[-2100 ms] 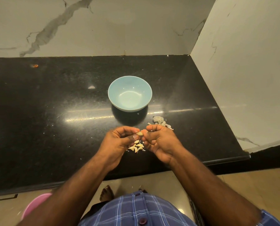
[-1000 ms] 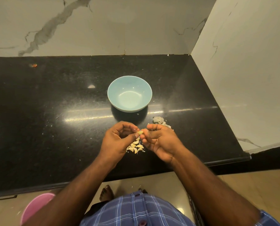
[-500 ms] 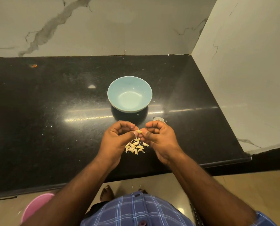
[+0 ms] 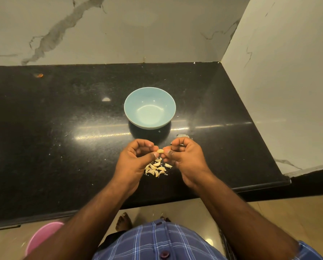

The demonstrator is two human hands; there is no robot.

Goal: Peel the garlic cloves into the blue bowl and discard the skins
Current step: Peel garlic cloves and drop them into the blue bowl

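Held clove: one garlic clove sat between the two sets of fingertips, pinched from both sides and held above the counter.
Left hand: the left hand had its fingers curled, thumb and forefinger tips gripping the clove's left end.
Right hand: the right hand was curled likewise, its thumb and fingertips clamped on the clove's right end; whether a bit of skin was caught under them could not be told.
Loose cloves: a small heap of garlic cloves lay on the black countertop directly below the fingertips, between the two palms, one clove lying just beside the right thumb's base.
Blue bowl: the blue bowl stood upright on the counter beyond the fingertips, apart from them, with nothing visible inside.
Skins: a pale scrap of garlic skins showed just past the right hand's knuckles, mostly hidden by them.
Pink tub: a pink tub sat on the floor below the counter edge, well behind and to the left of the left forearm.
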